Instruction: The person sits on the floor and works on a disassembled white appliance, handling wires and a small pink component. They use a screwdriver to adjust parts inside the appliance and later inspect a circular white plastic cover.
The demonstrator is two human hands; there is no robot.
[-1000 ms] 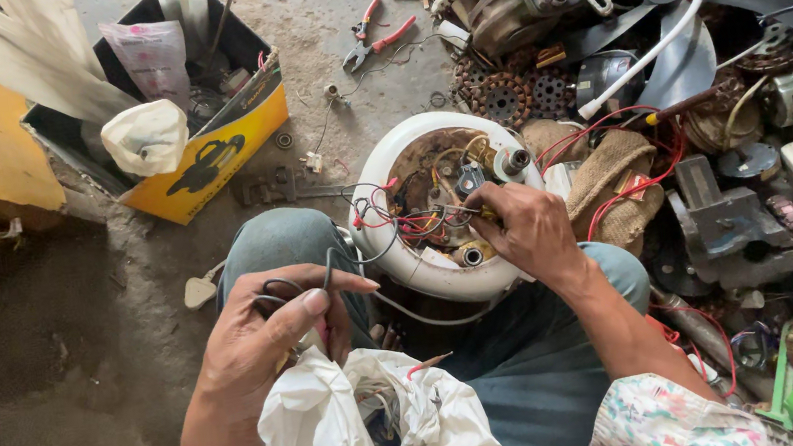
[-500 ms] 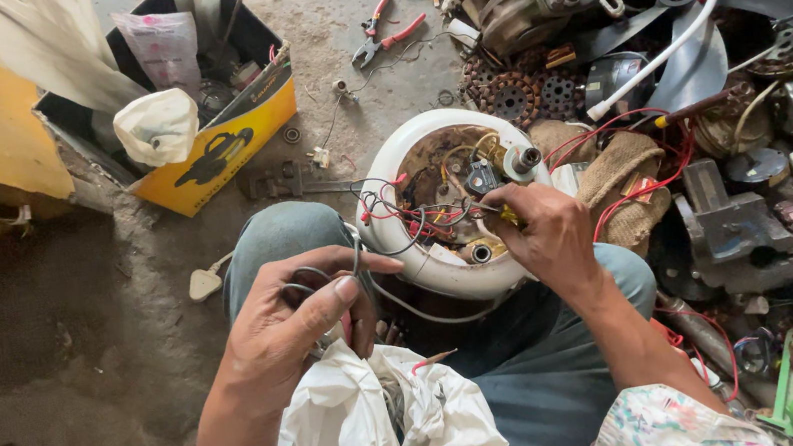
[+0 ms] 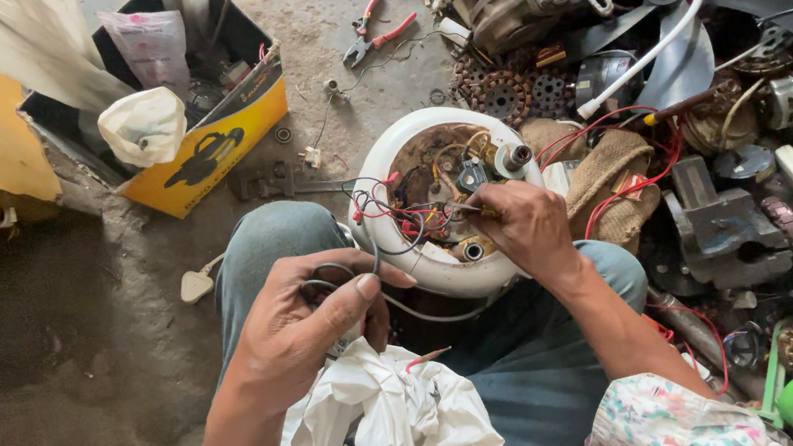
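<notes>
- Dusty concrete floor [image 3: 65,395], scrap metal parts all around.
- Left hand [image 3: 303,325] is pinched shut on a dark looped cable [image 3: 328,277] over a crumpled white cloth [image 3: 391,425].
- Right hand [image 3: 528,227] grips a thin tool inside the round white motor housing [image 3: 381,179] resting on the knees.

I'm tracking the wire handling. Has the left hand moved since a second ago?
Yes. The left hand, pinching dark wires, has moved up and right, nearer the white round housing on the knees.
</notes>
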